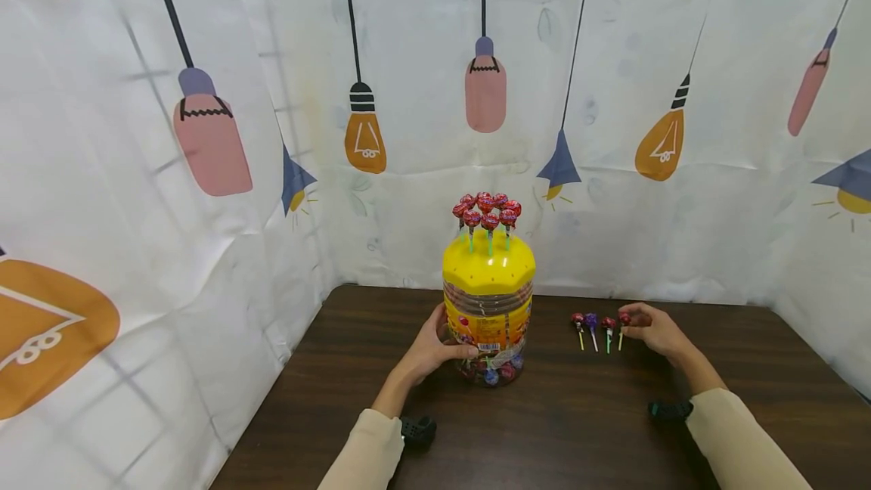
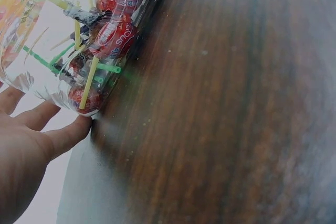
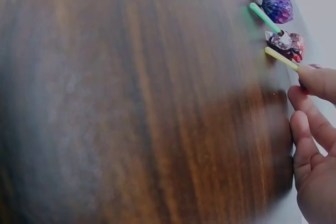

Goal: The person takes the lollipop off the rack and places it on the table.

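A clear plastic jar [image 1: 500,320] with a yellow lid [image 1: 486,271] stands upright on the table, lollipops inside it. Several red-wrapped lollipops [image 1: 490,221] stick up from holes in the lid. My left hand [image 1: 430,345] holds the jar's left side, thumb across the front; in the left wrist view its fingertips touch the clear wall near the base. To the right lie lollipops in a row, among them a purple one [image 1: 590,321]. At the row's right end, my right hand [image 1: 655,330] pinches a red lollipop with a yellow stick [image 3: 282,58] by its head, partly hidden by the thumb.
The dark wooden table [image 1: 558,429] reaches back to a white curtain [image 1: 422,233] printed with hanging lamps. Another curtain stands along the left side. Dark wrist cameras [image 1: 418,430] sit on both wrists.
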`<act>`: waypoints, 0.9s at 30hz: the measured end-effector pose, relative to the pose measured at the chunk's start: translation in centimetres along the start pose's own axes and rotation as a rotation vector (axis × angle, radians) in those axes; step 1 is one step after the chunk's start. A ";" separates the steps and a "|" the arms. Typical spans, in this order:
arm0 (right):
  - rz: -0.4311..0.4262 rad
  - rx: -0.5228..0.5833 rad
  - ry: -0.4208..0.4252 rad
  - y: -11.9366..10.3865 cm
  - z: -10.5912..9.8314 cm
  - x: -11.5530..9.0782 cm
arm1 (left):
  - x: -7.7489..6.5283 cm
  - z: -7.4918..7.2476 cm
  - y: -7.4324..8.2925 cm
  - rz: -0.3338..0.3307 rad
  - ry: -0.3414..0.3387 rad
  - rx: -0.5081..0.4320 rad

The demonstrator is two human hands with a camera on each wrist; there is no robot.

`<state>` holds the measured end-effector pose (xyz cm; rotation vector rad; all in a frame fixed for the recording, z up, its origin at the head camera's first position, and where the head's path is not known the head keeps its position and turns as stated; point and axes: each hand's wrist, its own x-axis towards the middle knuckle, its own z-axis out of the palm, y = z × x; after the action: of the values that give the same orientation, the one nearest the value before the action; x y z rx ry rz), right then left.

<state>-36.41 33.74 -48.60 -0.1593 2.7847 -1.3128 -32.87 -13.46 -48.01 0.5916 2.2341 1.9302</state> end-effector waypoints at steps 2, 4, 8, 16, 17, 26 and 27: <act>0.000 -0.009 -0.015 0.0 0.0 0.0 | 0.0 0.0 0.1 -0.001 0.002 -0.001; 0.000 -0.017 -0.024 -0.1 -0.1 0.0 | 0.0 0.1 0.1 -0.001 0.002 -0.002; -0.013 -0.026 -0.027 0.0 0.0 0.1 | 0.0 0.0 0.1 -0.001 0.001 -0.007; -0.008 -0.026 -0.024 0.1 0.1 0.1 | -0.1 -0.1 -0.1 -0.004 -0.003 -0.008; -0.007 -0.023 -0.020 0.1 0.1 0.1 | 0.0 -0.1 -0.1 -0.004 -0.004 -0.008; -0.076 -0.007 0.073 -1.9 -0.5 -0.6 | -0.1 0.0 -0.1 -0.001 -0.004 -0.012; -0.098 -0.004 0.085 -2.6 -0.6 -0.7 | -0.1 0.0 -0.1 0.000 -0.003 -0.012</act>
<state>-35.58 32.68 -46.19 -0.2489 2.8851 -1.3657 -32.84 -13.54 -48.09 0.5917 2.2190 1.9402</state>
